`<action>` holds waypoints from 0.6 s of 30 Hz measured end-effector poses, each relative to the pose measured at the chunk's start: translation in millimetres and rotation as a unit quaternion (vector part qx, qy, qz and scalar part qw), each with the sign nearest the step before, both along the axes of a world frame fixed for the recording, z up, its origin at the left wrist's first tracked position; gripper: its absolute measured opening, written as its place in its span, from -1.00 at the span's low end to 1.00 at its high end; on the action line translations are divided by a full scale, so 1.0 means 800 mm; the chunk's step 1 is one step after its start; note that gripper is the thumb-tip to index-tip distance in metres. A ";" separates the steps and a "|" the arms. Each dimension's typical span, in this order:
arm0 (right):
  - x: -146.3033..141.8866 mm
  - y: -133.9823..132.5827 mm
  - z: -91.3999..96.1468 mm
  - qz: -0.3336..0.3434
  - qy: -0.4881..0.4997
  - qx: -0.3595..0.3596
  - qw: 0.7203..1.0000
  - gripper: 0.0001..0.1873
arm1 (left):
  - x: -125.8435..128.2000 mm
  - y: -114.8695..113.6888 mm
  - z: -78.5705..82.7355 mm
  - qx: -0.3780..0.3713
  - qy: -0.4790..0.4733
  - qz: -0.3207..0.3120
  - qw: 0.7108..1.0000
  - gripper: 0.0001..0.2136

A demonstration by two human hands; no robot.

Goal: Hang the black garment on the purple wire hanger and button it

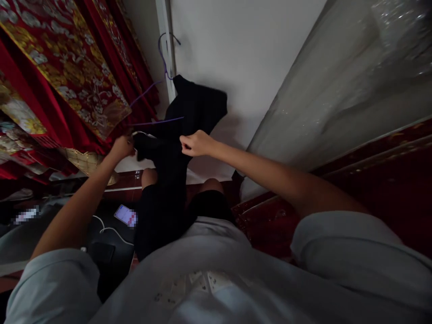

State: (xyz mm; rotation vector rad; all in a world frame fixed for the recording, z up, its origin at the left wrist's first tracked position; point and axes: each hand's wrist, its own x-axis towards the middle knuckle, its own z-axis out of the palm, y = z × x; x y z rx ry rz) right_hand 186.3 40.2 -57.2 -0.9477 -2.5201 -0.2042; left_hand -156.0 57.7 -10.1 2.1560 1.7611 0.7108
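A black garment [199,103] hangs partly on a purple wire hanger [145,94], whose hook sits at a white upright bar. One short, sleeve-like end of the cloth sticks out to the right, and the lower part drops towards my knees. My left hand [124,147] is closed at the garment's left edge, near a thin white strip. With fingers curled together, my right hand [196,143] pinches the cloth on the other side. The hanger's lower bar runs across the front of the fabric, its left end bare.
Red and gold embroidered cloths [77,67] hang at the left. Below them, a lit phone [126,216] and a white cable [113,230] lie on a dark surface. A plastic-covered panel [320,103] leans at the right against the white wall [236,40].
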 end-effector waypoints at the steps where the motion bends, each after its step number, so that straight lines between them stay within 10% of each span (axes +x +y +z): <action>1: 0.002 -0.003 -0.001 0.004 -0.019 -0.015 1.000 -0.87 | 0.007 -0.006 -0.014 -0.034 0.014 -0.011 0.999 -0.70; 5: -0.002 -0.016 -0.005 0.003 -0.053 -0.125 0.991 -0.82 | 0.054 -0.019 -0.027 -0.041 -0.062 -0.060 0.995 -0.78; 10: -0.040 -0.032 0.015 0.079 0.222 -0.266 0.935 -0.12 | 0.131 -0.041 0.016 0.111 -0.225 -0.212 0.945 -0.68; 15: -0.063 -0.060 0.060 0.077 0.418 -0.473 0.772 -0.66 | 0.162 -0.067 0.035 0.190 -0.185 -0.253 0.930 -0.55; 18: -0.043 -0.070 0.086 0.054 0.384 -0.513 0.766 -0.88 | 0.147 -0.076 0.009 0.021 -0.170 -0.300 0.938 -0.32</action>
